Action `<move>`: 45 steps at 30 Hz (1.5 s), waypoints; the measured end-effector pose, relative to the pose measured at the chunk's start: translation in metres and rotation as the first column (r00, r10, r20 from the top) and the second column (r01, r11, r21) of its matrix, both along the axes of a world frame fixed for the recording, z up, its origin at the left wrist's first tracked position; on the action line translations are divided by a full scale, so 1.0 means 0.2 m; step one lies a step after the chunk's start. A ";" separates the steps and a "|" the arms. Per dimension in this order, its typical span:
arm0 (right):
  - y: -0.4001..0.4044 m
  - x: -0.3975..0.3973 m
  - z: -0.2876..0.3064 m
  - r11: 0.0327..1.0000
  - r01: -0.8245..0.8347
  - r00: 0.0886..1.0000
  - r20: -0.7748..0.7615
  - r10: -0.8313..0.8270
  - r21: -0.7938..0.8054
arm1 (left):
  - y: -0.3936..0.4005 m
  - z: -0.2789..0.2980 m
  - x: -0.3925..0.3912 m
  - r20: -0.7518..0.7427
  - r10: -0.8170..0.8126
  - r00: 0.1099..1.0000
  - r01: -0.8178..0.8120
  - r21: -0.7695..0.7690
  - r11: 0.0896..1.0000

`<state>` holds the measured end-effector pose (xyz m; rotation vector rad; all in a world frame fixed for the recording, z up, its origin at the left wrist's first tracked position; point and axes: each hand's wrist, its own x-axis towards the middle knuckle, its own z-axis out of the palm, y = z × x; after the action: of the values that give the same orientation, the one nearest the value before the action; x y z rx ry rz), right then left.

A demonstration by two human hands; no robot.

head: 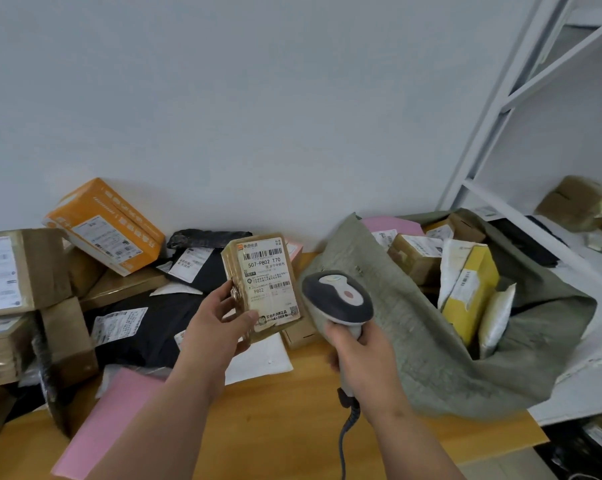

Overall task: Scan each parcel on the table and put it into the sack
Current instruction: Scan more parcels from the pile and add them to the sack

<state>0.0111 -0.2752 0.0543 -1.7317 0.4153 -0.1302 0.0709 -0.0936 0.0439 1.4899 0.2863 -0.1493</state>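
Note:
My left hand (pixel 219 320) grips a small brown taped parcel (pixel 263 284) upright above the table, its white barcode label facing me. Just to its right, my right hand (pixel 358 355) holds a grey and white barcode scanner (pixel 337 297) by the handle, head up beside the label; its coiled cable hangs down. The grey-green sack (pixel 396 327) lies open at the right of the table, with several parcels inside, among them a yellow box (pixel 469 292) and brown cartons. More parcels are piled at the left: an orange box (pixel 105 226), black mailers (pixel 147 327), brown cartons (pixel 22 268).
The wooden table (pixel 285 417) has a pink mailer (pixel 109 417) at its front left and a white mailer (pixel 261 358) under my left hand. White metal shelving (pixel 500 109) with a few boxes stands at the right. A plain wall is behind.

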 end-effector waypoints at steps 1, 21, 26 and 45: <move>-0.05 0.02 0.00 0.998 0.048 0.999 0.020 -0.047 -0.033 | -0.04 0.00 0.01 0.006 -0.001 1.000 0.001 0.001 1.000; -0.76 0.19 -0.14 0.944 -0.228 0.955 -0.132 0.264 0.239 | -0.88 0.27 0.25 0.143 0.079 0.987 -0.090 0.071 0.993; -0.87 0.16 -0.14 0.784 -0.299 0.898 -0.118 0.424 0.543 | -0.99 0.32 0.30 0.124 0.066 0.990 -0.084 0.142 0.986; -1.21 0.10 -0.09 0.661 -0.479 0.809 -0.002 0.588 0.578 | -1.36 0.25 0.31 -0.175 -0.362 0.916 0.380 0.670 0.638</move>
<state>0.0305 -0.5167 0.0356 -1.2135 0.0382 0.5539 0.1336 -0.3656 0.0936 2.3057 0.0337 -0.4312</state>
